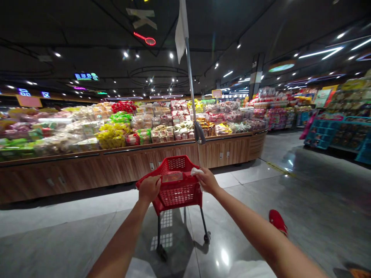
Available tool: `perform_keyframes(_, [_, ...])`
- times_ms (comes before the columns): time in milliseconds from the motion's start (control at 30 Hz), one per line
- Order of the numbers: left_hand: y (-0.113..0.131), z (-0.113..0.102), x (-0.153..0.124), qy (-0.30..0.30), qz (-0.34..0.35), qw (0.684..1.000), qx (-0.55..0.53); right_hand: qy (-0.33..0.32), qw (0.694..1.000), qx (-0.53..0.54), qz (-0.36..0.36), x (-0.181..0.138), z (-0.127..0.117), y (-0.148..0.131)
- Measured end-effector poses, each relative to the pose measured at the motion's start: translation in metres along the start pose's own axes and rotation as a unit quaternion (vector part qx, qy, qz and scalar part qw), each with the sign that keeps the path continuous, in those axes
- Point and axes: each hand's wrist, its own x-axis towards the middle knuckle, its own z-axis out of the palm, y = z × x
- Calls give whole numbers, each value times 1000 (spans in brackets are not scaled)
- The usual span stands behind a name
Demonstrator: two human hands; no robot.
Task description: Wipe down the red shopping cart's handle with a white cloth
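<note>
A small red plastic shopping cart (pixel 179 195) stands in front of me on dark wheeled legs. My left hand (pixel 149 188) is closed round the left end of its handle (pixel 172 177). At the handle's right end my right hand (pixel 208 180) is closed on a crumpled white tissue (pixel 196 171), its fingers against the handle. A thin grey pole (pixel 190 77) rises upright behind the right hand, carrying a white flag (pixel 181 33) at its top and a dark grey hooked piece (pixel 199 133) lower down. The cart's inside is mostly hidden from me.
Ahead runs a long wood-panelled display counter (pixel 116 166) heaped with packaged goods (pixel 162 133). Blue display racks (pixel 327 133) stand at right. Shiny grey floor tiles (pixel 246 212) lie around the cart. A red shoe (pixel 278 221) shows at lower right.
</note>
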Motion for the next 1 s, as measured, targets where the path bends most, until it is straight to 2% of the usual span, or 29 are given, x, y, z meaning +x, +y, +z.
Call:
perform_keyframes(67, [-21, -6, 4, -11, 38, 999, 1, 3, 1000, -9, -1, -3, 8, -22])
perform_keyframes(100, [-28, -9, 6, -5, 34, 999, 9, 0, 1000, -6, -8, -5, 11, -31])
perform_keyframes(200, [-33, -15, 10, 44, -45, 998, 29, -17, 997, 41, -64, -13, 19, -48])
perform_keyframes(267, [-18, -18, 12, 60, -67, 996, 15, -19, 991, 85, -101, -20, 24, -50])
perform_keyframes(333, [9, -23, 14, 42, -48, 998, -20, -4, 987, 125, -102, -28, 30, -48])
perform_keyframes(433, [56, -31, 15, -33, -17, 995, -91, 35, 984, 167, -49, -40, 41, -43])
perform_keyframes(500, [86, -33, 11, -72, -23, 990, -117, 51, 981, 184, -20, -49, 47, -38])
perform_keyframes(567, [110, -30, 3, -107, -41, 988, -100, 55, 980, 189, -8, -61, 49, -28])
perform_keyframes(633, [127, -23, -8, -119, -49, 991, -39, 49, 981, 186, 6, -74, 47, -14])
perform_keyframes(700, [136, -14, -19, -103, -38, 994, 27, 53, 982, 179, 43, -82, 42, 0])
perform_keyframes(767, [138, -6, -26, -81, -15, 995, 61, 93, 976, 170, 97, -80, 35, 7])
perform_keyframes(867, [133, -1, -28, -67, 16, 996, 59, 163, 964, 165, 131, -55, 30, 0])
perform_keyframes(933, [128, 0, -27, -65, 28, 996, 56, 127, 973, 171, 91, -33, 34, -13])
perform_keyframes(1000, [122, -1, -26, -71, 32, 996, 52, 47, 984, 169, 42, -17, 44, -23])
